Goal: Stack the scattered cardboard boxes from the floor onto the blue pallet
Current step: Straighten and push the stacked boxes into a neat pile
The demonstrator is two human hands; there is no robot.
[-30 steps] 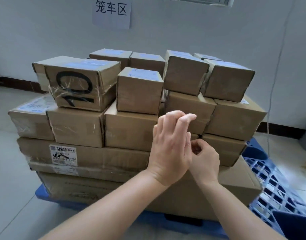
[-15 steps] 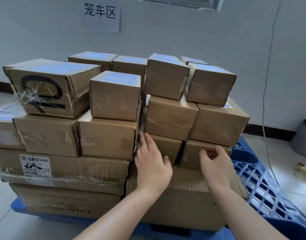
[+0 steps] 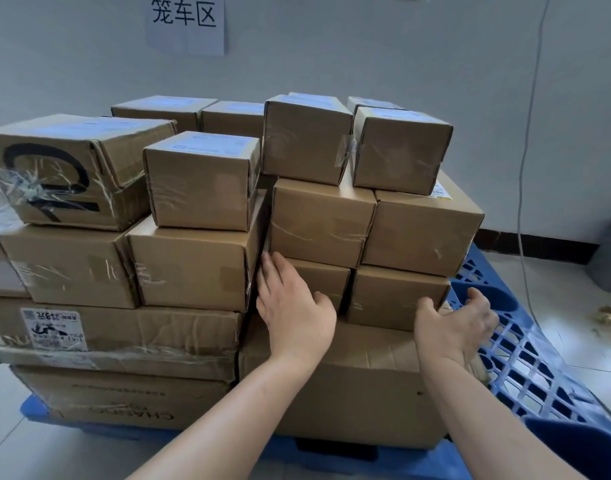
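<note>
My right hand [image 3: 456,327] has slid out to the right corner of a small brown cardboard box [image 3: 397,296], fingers loosely spread. My left hand [image 3: 293,313] presses flat, fingers straight, on the neighbouring small box [image 3: 321,282]. Both boxes sit stacked on the blue plastic pallet [image 3: 525,358].

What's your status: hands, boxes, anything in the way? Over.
Left hand flat on small lower box. Right hand open at corner of neighbouring box. All stacked on blue pallet. No obstruction seen.

carrier: blue pallet [image 3: 525,358] on floor [image 3: 567,303] | directly on it: 2 large cardboard boxes [image 3: 366,393]
</note>
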